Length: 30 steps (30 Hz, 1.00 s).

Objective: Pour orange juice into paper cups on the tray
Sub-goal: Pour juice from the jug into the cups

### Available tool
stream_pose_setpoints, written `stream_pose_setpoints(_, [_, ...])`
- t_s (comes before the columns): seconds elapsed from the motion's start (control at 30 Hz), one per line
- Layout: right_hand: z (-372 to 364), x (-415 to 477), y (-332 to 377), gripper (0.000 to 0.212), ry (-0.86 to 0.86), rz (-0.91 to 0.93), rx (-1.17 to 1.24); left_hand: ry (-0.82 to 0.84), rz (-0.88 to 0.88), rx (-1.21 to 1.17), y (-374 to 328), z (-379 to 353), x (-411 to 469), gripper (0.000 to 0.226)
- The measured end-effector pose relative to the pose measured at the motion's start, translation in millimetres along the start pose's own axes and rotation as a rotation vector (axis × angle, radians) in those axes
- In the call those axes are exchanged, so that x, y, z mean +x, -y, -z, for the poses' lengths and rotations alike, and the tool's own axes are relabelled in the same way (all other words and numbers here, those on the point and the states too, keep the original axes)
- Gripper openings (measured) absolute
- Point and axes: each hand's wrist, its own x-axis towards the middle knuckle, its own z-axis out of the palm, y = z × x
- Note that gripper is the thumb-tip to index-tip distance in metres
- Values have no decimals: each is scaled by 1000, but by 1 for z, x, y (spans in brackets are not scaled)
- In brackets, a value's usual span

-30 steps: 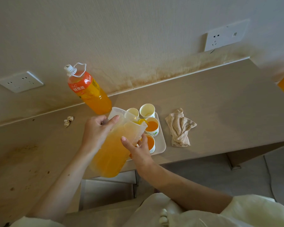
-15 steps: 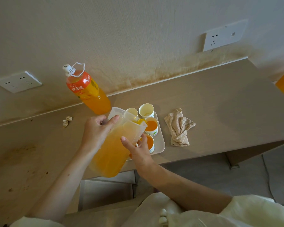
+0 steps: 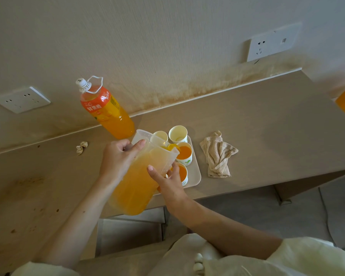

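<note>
The left hand [image 3: 118,156] is clenched around the upper back of the clear jug [image 3: 139,182] while the right hand [image 3: 167,180] clasps its wall just under the lip. The jug leans steeply, base toward the person and spout away to the right, over a juice-filled cup [image 3: 184,153] on the tray [image 3: 196,176]. The tray sits on a stained beige counter [image 3: 267,126] between a juice bottle [image 3: 106,110] and a crumpled cloth [image 3: 217,156], below a wall [image 3: 167,46] with two sockets [image 3: 22,99].

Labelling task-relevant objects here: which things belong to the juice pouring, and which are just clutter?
In use: pitcher, left hand, right hand, paper cups, tray.
Lying about: capped juice bottle, cloth, crumpled paper, wall sockets.
</note>
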Motion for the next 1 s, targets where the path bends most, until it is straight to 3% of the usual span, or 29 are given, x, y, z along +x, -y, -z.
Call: stream_pose_setpoints(1.0, [-3, 3, -3, 106, -9, -4, 12, 9, -18, 32, 5, 2, 4, 67])
